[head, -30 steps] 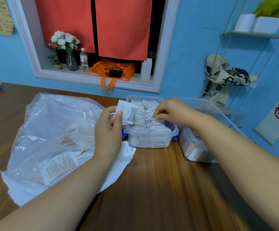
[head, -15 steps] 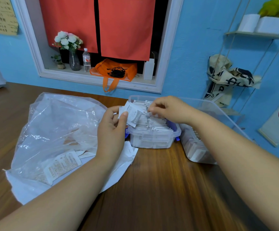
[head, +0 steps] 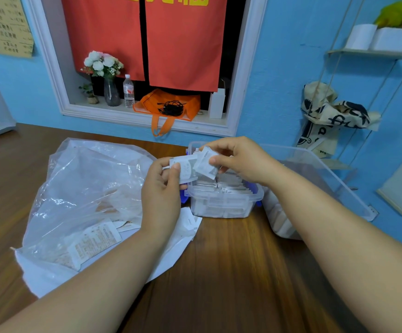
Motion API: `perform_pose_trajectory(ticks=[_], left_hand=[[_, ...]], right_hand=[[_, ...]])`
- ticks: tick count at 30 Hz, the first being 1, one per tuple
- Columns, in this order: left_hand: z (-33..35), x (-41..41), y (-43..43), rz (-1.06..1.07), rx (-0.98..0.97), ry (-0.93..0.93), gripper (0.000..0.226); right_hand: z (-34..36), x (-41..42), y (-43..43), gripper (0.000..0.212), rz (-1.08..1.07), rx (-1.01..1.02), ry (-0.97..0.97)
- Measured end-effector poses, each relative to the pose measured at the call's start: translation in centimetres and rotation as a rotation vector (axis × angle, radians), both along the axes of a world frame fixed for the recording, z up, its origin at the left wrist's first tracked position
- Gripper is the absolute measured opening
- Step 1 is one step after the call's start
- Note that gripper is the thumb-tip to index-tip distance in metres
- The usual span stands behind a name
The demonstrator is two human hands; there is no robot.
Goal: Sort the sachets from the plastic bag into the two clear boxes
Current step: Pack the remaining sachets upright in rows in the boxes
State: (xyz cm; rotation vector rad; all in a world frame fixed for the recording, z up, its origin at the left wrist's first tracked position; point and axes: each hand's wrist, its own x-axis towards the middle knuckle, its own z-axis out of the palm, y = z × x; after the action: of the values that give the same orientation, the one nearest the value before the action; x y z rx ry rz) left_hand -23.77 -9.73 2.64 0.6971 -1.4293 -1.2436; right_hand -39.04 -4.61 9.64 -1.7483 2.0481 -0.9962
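Note:
My left hand (head: 161, 195) holds a small stack of white sachets (head: 183, 170) just left of the small clear box (head: 221, 203), which is packed with upright sachets. My right hand (head: 241, 162) pinches one white sachet (head: 206, 163) at the top of that stack, above the box's near left corner. A larger clear box (head: 320, 179) stands to the right, with sachets in its bottom, partly hidden by my right forearm. The crumpled plastic bag (head: 82, 193) lies on the left of the wooden table with several sachets and a printed label inside.
A wooden table (head: 231, 272) runs up to a blue wall. A window ledge behind holds a flower vase (head: 111, 92), a water bottle (head: 128, 91) and an orange bag (head: 168, 104). A cloth bag (head: 327, 116) hangs at the right.
My right hand left the sachets in the small box and moved up and left to my left hand's stack, where it now pinches one sachet. My left hand stayed put.

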Motion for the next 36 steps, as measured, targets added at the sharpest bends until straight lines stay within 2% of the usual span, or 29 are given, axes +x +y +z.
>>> perform_pose_trajectory(ticks=[4,13,30,36], left_hand=[[-0.1,-0.2,-0.3,0.055,0.07,0.009,0.014],[-0.1,-0.1,-0.2,0.056,0.049,-0.042,0.011],[0.0,-0.1,0.1,0.045,0.033,-0.055,0.017],[0.0,-0.1,0.0,0.043,0.038,-0.038,0.016]], right_hand=[[0.3,-0.4,0.0,0.018,-0.082,0.017,0.213],[-0.7,0.2,-1.5,0.024,-0.058,0.089,0.372],[-0.9,-0.3,-1.8,0.024,-0.065,0.101,0.471],[-1.6,0.3,-2.8,0.016,-0.062,0.166,0.403]])
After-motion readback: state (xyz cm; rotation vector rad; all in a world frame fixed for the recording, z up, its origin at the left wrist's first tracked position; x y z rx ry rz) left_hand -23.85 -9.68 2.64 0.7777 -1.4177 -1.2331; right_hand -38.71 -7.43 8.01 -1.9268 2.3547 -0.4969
